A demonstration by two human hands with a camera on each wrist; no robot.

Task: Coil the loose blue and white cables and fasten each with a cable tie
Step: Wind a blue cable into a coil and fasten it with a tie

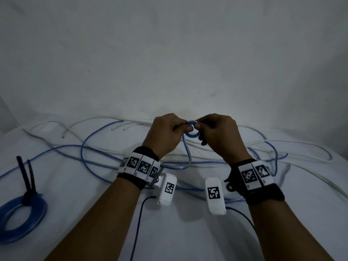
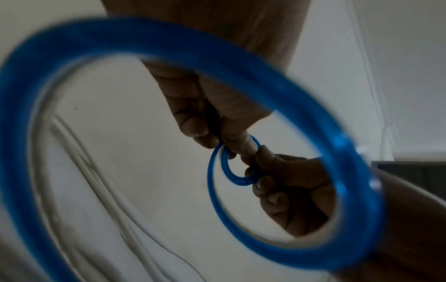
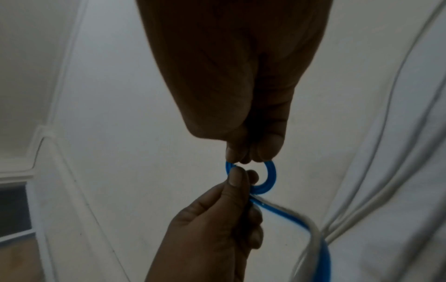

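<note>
**Both hands up on a small blue coil**

Both hands are raised above the white sheet (image 1: 188, 232), meeting at the middle. The left hand (image 1: 165, 133) and the right hand (image 1: 219, 135) each pinch opposite sides of a small blue coil (image 1: 192, 131), only a few tight turns, held between thumb and fingertips. From the right wrist view the right thumb and forefinger nip the top of the ring while the left hand's fingers (image 3: 237, 178) clamp its near side. The left wrist view shows the same ring, with a larger blurred blue loop sweeping round close to the lens.

The loose blue cable (image 1: 98, 147) trails down from the coil and sprawls across the sheet in wide loops, crossing under both wrists. White cables (image 1: 301, 146) lie tangled with it, running along the far edge by the wall and off to the right.

Far left, a finished blue coil (image 1: 24, 221) lies flat on the sheet, bound by a black cable tie (image 1: 28, 178) whose two tails stick up. No containers here; everything sits directly on the sheet.
</note>
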